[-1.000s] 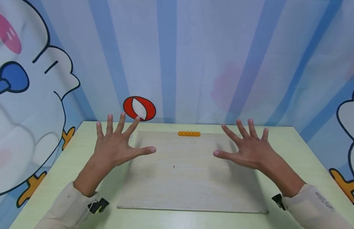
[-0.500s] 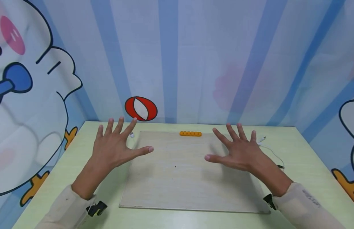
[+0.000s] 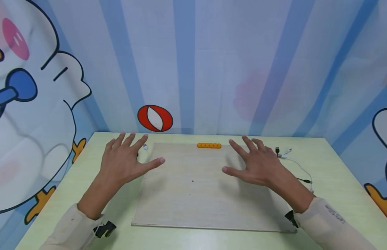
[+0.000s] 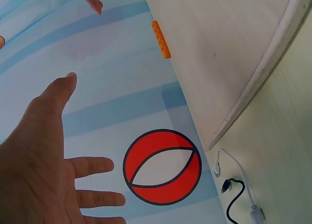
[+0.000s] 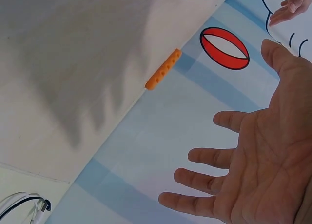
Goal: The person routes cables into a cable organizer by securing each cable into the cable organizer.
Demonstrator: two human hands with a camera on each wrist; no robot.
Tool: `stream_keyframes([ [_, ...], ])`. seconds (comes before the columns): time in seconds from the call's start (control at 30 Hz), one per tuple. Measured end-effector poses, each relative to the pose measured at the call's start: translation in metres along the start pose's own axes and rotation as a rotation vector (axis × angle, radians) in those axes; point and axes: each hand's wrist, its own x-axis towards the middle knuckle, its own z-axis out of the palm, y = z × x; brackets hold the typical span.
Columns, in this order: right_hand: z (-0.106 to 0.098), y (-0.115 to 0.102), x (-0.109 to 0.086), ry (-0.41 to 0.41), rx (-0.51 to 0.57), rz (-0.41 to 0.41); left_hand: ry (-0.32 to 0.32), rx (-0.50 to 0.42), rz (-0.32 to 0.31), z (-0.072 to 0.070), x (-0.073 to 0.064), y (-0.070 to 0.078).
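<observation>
My left hand (image 3: 121, 161) hovers above the left part of a pale wooden board (image 3: 212, 205), fingers spread and holding nothing. Over the board's right part my right hand (image 3: 259, 166) is held up the same way, thumb apart and fingers slightly bent. Between the hands, at the board's far edge, lies an orange bar with a row of round dimples (image 3: 209, 145). In the right wrist view, the right palm shows bare, with the orange bar (image 5: 163, 70) beyond the fingers.
White and black cables with plugs (image 3: 301, 166) lie on the table (image 3: 331, 208) right of the board. In the left wrist view, a white cable (image 4: 239, 168) and a black cable (image 4: 236, 197) lie near a board corner. A cartoon-printed backdrop (image 3: 212, 69) stands behind.
My right hand has moved left and slightly down, bringing the right-hand cables into view. The fingers of both hands have tipped forward and lower. The bar and board stay put.
</observation>
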Motion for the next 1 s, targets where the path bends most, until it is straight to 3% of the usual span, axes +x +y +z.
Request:
stream_keyframes([
  [0.5, 0.004, -0.01, 0.006, -0.01, 0.001, -0.022, 0.032, -0.001, -0.016, 0.001, -0.01, -0.012],
  [1.0, 0.009, -0.024, 0.02, -0.031, -0.011, -0.046, 0.013, -0.016, -0.052, 0.007, -0.018, -0.026],
])
